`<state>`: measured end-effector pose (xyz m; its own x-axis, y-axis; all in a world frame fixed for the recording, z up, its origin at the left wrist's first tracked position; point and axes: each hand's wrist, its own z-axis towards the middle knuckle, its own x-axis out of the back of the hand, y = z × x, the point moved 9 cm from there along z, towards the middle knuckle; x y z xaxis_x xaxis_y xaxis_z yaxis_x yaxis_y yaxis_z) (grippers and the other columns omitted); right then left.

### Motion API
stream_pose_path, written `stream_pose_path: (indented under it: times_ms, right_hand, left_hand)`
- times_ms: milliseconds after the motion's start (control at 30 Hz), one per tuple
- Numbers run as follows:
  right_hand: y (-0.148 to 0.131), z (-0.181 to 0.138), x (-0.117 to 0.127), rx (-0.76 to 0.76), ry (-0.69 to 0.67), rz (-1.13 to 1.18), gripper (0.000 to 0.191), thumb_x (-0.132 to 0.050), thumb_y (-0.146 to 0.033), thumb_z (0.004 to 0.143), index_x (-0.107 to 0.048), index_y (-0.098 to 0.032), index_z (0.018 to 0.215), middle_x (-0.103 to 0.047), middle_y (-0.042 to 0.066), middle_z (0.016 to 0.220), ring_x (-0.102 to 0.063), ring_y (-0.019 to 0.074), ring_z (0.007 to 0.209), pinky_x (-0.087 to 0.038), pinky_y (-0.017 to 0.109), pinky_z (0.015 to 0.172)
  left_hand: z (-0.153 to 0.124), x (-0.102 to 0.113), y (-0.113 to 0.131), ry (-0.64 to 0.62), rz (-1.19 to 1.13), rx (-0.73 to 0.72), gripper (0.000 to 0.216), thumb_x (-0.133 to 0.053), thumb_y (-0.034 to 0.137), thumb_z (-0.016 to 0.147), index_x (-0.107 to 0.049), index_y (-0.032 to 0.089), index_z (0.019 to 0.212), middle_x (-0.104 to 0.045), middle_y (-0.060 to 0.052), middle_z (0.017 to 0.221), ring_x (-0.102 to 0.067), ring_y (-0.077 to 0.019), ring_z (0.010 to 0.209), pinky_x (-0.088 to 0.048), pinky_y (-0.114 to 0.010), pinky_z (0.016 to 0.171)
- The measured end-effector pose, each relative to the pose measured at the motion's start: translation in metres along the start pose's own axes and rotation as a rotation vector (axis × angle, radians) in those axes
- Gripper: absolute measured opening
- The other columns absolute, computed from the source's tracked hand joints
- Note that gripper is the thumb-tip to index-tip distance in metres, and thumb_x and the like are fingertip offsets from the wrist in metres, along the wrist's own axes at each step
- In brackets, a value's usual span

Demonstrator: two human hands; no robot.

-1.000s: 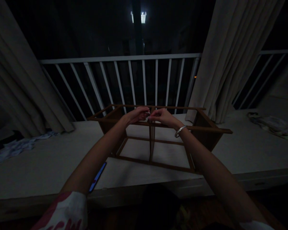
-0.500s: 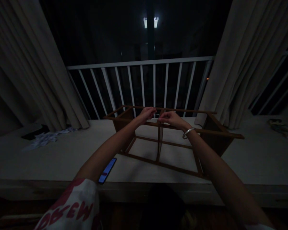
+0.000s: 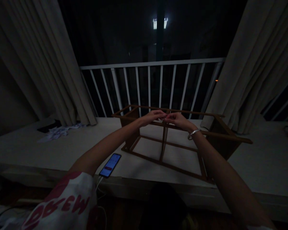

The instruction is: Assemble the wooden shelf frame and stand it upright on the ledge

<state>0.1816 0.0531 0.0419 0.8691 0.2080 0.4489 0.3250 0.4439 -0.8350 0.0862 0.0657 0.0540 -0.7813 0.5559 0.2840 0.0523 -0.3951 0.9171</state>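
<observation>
A dark brown wooden frame [image 3: 232, 138], like a small rack, lies on a white ledge with its rails and crossbars showing. Over its middle crossbar, my left hand [image 3: 155, 116] and my right hand [image 3: 179, 120] meet at the fingertips. The right hand's thumb and fingers are pinched together. The left hand's fingers also close at the same spot, just above the front upper rail. Whatever lies between the fingertips is too small and dark to make out. A silver bangle [image 3: 194, 134] circles my right wrist.
A lit phone [image 3: 110, 165] with a white cable [image 3: 100, 182] lies by the front edge of the ledge [image 3: 86, 156]. Crumpled pale paper or plastic [image 3: 60, 131] is at the left. Behind the frame stand a white railing [image 3: 148, 64], a dark window and beige curtains [image 3: 240, 64].
My left hand has moved right and its fingertips now meet those of my right hand. The view has shifted slightly left, showing more of the phone and its cable.
</observation>
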Motion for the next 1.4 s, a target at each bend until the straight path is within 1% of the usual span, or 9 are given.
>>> stream_pose_path:
  times_ms: [200,433,567,667,767,900,1067,1267,1400]
  right_hand:
    - [-0.006,-0.003,0.000,0.004,-0.001,-0.012,0.039,-0.063,-0.048,0.059,-0.061,-0.011,0.071,-0.057,0.002,0.061,-0.045,0.0081,0.053,-0.032,0.022,0.050]
    - [-0.005,-0.002,-0.002,0.022,-0.025,0.017,0.039,-0.063,-0.046,0.060,-0.062,-0.010,0.075,-0.060,0.004,0.068,-0.048,0.0098,0.059,-0.034,0.021,0.052]
    - [-0.008,-0.005,-0.004,0.027,-0.042,0.024,0.041,-0.061,-0.046,0.061,-0.062,-0.010,0.081,-0.058,0.002,0.064,-0.044,0.0077,0.053,-0.030,0.020,0.048]
    - [-0.009,-0.005,-0.004,0.019,-0.042,0.031,0.041,-0.061,-0.044,0.062,-0.062,-0.010,0.083,-0.059,0.002,0.065,-0.045,0.0074,0.053,-0.030,0.020,0.047]
    - [-0.007,-0.004,-0.003,0.017,-0.035,0.053,0.037,-0.063,-0.042,0.060,-0.062,-0.011,0.079,-0.060,0.003,0.069,-0.048,0.0087,0.058,-0.033,0.020,0.051]
    - [-0.001,-0.002,0.003,-0.016,0.009,0.037,0.037,-0.065,-0.042,0.057,-0.061,-0.010,0.075,-0.058,0.001,0.064,-0.047,0.0076,0.054,-0.033,0.020,0.050]
    - [0.003,0.000,0.004,-0.025,0.005,0.020,0.037,-0.067,-0.043,0.055,-0.060,-0.010,0.070,-0.057,0.000,0.061,-0.046,0.0070,0.053,-0.032,0.020,0.049]
    - [0.001,0.002,0.003,0.012,-0.014,0.012,0.036,-0.065,-0.043,0.056,-0.059,-0.010,0.067,-0.056,0.000,0.059,-0.045,0.0066,0.052,-0.031,0.020,0.048]
    - [-0.002,0.002,0.005,0.034,0.015,-0.032,0.033,-0.065,-0.041,0.057,-0.058,-0.009,0.063,-0.054,-0.001,0.056,-0.044,0.0065,0.051,-0.032,0.020,0.048]
  left_hand:
    - [0.005,0.007,-0.011,0.013,-0.099,0.001,0.040,-0.061,0.042,0.067,-0.063,0.013,0.094,-0.059,-0.005,0.082,-0.050,-0.0085,0.071,-0.035,-0.023,0.069]
    - [0.006,0.001,-0.011,-0.093,-0.146,-0.022,0.036,-0.059,0.037,0.071,-0.062,0.012,0.097,-0.059,-0.005,0.078,-0.051,-0.0091,0.072,-0.036,-0.024,0.072]
    - [0.004,-0.003,-0.011,-0.168,-0.149,0.040,0.037,-0.063,0.030,0.068,-0.060,0.012,0.100,-0.060,-0.006,0.080,-0.053,-0.0103,0.075,-0.036,-0.025,0.074]
    - [0.004,-0.004,-0.012,-0.184,-0.136,0.070,0.038,-0.065,0.029,0.066,-0.060,0.013,0.101,-0.060,-0.005,0.081,-0.053,-0.0107,0.077,-0.036,-0.025,0.075]
    - [0.006,-0.003,-0.013,-0.158,-0.114,0.084,0.038,-0.066,0.030,0.064,-0.060,0.013,0.097,-0.060,-0.004,0.080,-0.053,-0.0092,0.073,-0.037,-0.022,0.070]
    - [0.009,-0.003,-0.017,-0.147,-0.066,0.143,0.034,-0.066,0.033,0.063,-0.060,0.012,0.089,-0.058,-0.002,0.075,-0.049,-0.0058,0.060,-0.034,-0.018,0.054]
    - [0.011,-0.007,-0.021,-0.198,-0.010,0.215,0.031,-0.068,0.031,0.060,-0.058,0.012,0.082,-0.055,0.001,0.068,-0.046,-0.0044,0.052,-0.030,-0.016,0.046]
    - [0.013,-0.007,-0.024,-0.226,-0.028,0.224,0.032,-0.070,0.028,0.058,-0.059,0.013,0.084,-0.056,0.001,0.070,-0.049,-0.0056,0.057,-0.033,-0.017,0.049]
    - [0.017,0.000,-0.025,-0.184,-0.097,0.183,0.039,-0.069,0.028,0.060,-0.059,0.014,0.095,-0.059,-0.003,0.081,-0.051,-0.0068,0.067,-0.037,-0.018,0.059]
